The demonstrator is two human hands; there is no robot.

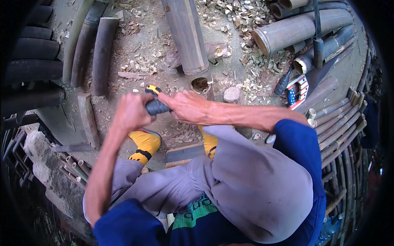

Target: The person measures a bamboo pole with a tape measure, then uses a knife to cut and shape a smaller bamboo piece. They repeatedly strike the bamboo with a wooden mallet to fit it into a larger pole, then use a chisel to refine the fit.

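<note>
Gripping one dark cylindrical tool handle with a yellow tip (155, 104), the left hand (131, 111) and right hand (186, 106) (knuckles close) could slip toward the yellow-socked feet (145, 143).

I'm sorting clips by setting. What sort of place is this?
Likely an outdoor bamboo workshop: cut bamboo poles, chips strewn over the ground, a handsaw. Both hands grip a dark-handled tool.
</note>
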